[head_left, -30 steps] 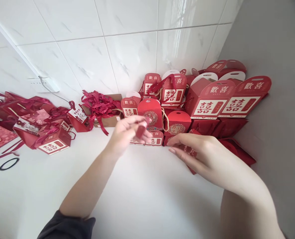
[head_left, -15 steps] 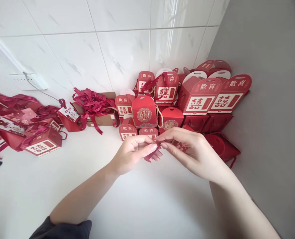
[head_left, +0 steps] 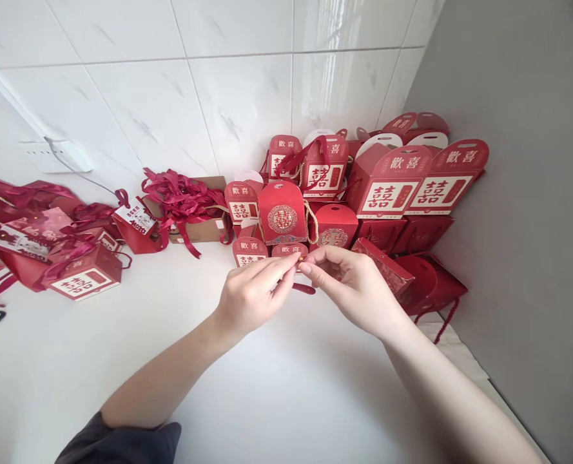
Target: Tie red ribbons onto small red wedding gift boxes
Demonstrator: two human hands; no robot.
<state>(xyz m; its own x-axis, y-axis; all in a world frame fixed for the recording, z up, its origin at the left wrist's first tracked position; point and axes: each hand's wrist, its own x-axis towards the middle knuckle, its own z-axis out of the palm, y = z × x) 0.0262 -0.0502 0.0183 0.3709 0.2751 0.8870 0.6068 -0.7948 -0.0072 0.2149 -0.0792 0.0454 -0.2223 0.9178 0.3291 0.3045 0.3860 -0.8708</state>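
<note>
Over the white table, my left hand (head_left: 254, 293) and my right hand (head_left: 351, 283) meet fingertip to fingertip. Both are pinched on one small dark red piece (head_left: 305, 288), which looks like a bit of ribbon; most of it is hidden by the fingers. Just behind the hands stands a heap of red gift boxes (head_left: 397, 187) with white labels. A small red box with a round emblem (head_left: 282, 212) stands closest to my left fingertips.
A brown cardboard box full of red ribbons (head_left: 189, 206) sits left of the heap. More red boxes and bags (head_left: 80, 277) lie at far left. A grey wall (head_left: 523, 193) closes the right side and white tiles (head_left: 228, 96) the back. A wall socket (head_left: 66, 158) is at left.
My hands came together from apart; the left dropped and both now pinch the small red piece. The camera view shifted slightly right and the hands rose a little since half a second ago.
</note>
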